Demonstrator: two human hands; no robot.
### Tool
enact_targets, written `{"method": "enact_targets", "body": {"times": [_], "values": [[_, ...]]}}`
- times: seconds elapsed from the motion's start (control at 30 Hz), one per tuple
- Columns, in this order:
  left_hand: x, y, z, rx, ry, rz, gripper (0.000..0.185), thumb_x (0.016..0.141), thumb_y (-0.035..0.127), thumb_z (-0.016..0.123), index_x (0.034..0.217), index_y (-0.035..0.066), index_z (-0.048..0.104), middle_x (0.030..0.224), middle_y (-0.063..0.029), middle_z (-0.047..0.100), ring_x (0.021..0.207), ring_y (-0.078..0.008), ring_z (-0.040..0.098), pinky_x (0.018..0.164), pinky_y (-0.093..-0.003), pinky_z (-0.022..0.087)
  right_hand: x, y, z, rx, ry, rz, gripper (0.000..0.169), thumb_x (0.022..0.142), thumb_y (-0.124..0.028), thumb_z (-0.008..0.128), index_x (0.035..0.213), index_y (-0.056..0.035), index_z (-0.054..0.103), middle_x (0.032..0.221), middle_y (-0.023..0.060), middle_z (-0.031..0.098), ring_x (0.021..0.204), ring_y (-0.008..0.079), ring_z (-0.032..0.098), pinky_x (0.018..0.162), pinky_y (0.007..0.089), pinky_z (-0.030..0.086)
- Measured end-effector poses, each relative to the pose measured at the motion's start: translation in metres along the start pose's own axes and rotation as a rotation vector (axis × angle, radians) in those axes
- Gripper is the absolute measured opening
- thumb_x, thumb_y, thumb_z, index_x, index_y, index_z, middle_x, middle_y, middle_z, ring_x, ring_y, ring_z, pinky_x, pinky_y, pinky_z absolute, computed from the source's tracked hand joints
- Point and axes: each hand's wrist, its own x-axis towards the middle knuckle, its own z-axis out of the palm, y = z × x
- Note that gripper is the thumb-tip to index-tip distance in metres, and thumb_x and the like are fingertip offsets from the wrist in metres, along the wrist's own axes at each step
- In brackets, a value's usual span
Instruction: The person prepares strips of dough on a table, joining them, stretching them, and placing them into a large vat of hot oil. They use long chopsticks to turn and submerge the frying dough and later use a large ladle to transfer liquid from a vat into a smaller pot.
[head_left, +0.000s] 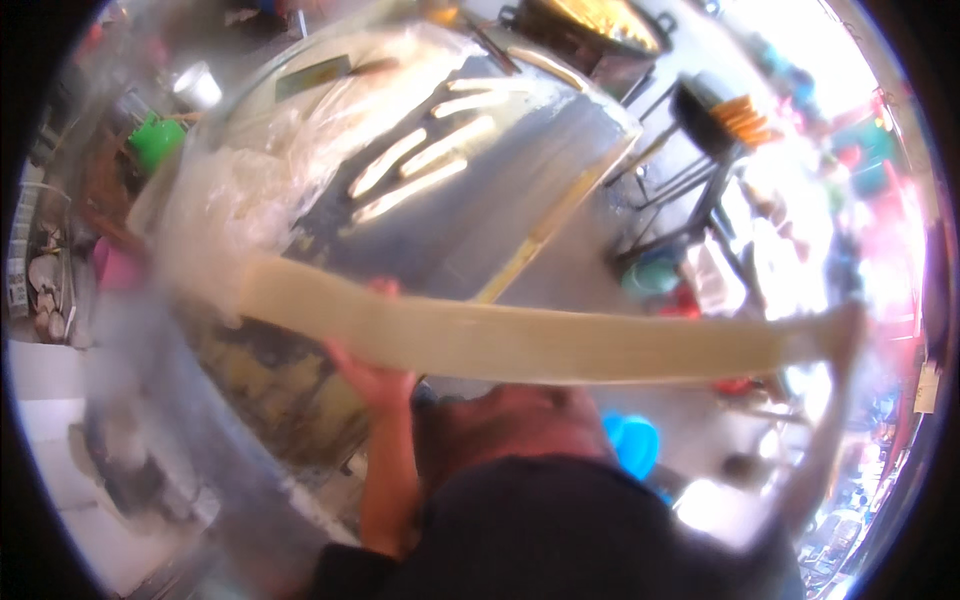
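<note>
A long, flat, pale strip of dough (562, 341) spans the view from left to right in front of my torso, raised off the metal-topped table. My left hand (379, 371) holds it from below, left of its middle, with fingertips showing over the far edge. At its right end, my right hand (844, 330) grips the strip, blurred and with fingers hard to make out. Beyond, several short dough strips (412, 191) lie apart on the table (450, 255). Crumpled clear plastic sheeting (247, 187) lies at the left, touching or close behind the strip's left end.
A large two-handled wok (592, 56) with bright yellow contents stands at the far edge. Right of the table, a dark pan (697, 120) holding orange-brown fried sticks (742, 120) rests on a metal stand. A wooden strip (547, 232) edges the table. A blue plastic item (634, 446) is near my right side.
</note>
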Motion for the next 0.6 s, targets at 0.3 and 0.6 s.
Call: {"method": "enact_targets", "body": {"times": [0.3, 0.6], "values": [[-0.097, 0.007, 0.024, 0.083, -0.118, 0.147, 0.073, 0.103, 0.039, 0.056, 0.162, 0.011, 0.025, 0.163, -0.0137, 0.035, 0.15, -0.0299, 0.035, 0.125, -0.0586, 0.02, 0.072, -0.18, 0.312, 0.58, -0.618, -0.067, 0.026, 0.102, -0.028, 0.061, 0.098, -0.0033, 0.068, 0.086, 0.0005, 0.062, 0.08, 0.0099, 0.055, 0.068, 0.0291, 0.047], [-0.056, -0.055, 0.071, 0.261, -0.068, 0.44, 0.08, 0.099, 0.031, 0.062, 0.164, 0.01, 0.02, 0.169, -0.0104, 0.026, 0.156, -0.0306, 0.023, 0.127, -0.0568, 0.011, 0.141, -0.355, 0.447, 1.138, -0.792, -0.18, 0.035, 0.102, -0.035, 0.064, 0.095, -0.0016, 0.071, 0.08, -0.0011, 0.064, 0.075, 0.0073, 0.055, 0.068, 0.029, 0.049]]}}
